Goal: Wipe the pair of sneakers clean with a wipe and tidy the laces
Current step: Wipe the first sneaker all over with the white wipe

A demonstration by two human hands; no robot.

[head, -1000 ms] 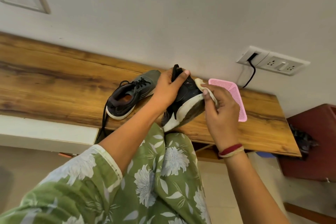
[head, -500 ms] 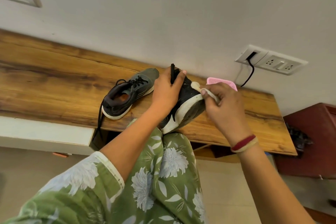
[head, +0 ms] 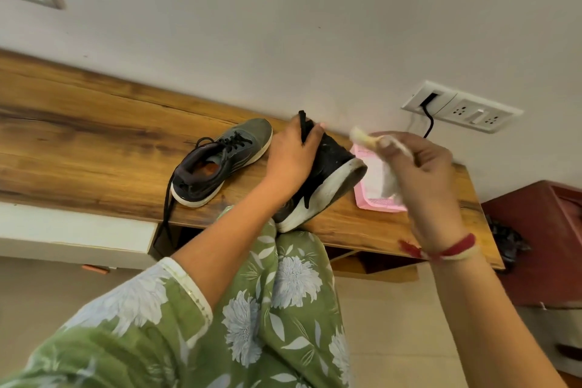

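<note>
At left, the grey sneaker (head: 220,164) lies on the wooden shelf (head: 78,142), one black lace (head: 167,198) trailing over the front edge, not yet tidied. Beside it our left hand (head: 293,157) grips the black sneaker (head: 327,179) by its collar, fingers curled over the top, heel down at the shelf's edge by our knee, toe raised. A second ago the wipe was pressed to that toe's white rim. Now the wipe (head: 378,148) has lifted clear and is bunched in the pinch of our right hand (head: 425,173), just right of the toe, above a pink mesh tray (head: 374,203). We judge one stroke finished; the rim still looks grey.
</note>
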